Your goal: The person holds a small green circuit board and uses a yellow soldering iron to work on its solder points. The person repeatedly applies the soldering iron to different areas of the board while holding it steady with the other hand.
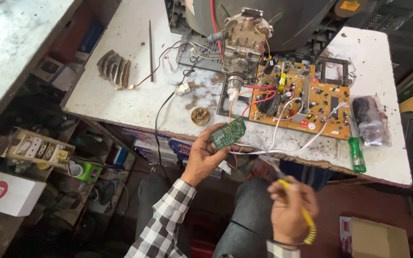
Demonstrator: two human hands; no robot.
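Worn and stained, a white bench (135,102) fills the top of the view, crowded with the opened back of an old tube television (264,19) and its orange circuit board (302,98), which lies flat near the bench's front edge with red and white wires looping over it. Seated below the bench, a person in a checked sleeve (161,229) and grey trousers works over their lap. The left hand (204,155) grips a small green circuit board (228,133) by its lower edge, fingers closed around it, holding it tilted just in front of the bench edge; white wires (283,148) run from beside it up to the orange board. The right hand (290,210) is closed around a yellow-handled tool (307,220), held low over the knee, well apart from the green board; its tip is blurred and hard to make out. A green-handled screwdriver (357,153) lies at the bench's right front, just beside a dark object in a clear plastic bag (371,119). A small round tin (200,116) sits near the front edge, and a long thin metal rod (151,50) lies farther back. Shelves at left hold a switch panel (37,148) and a white box (8,191).
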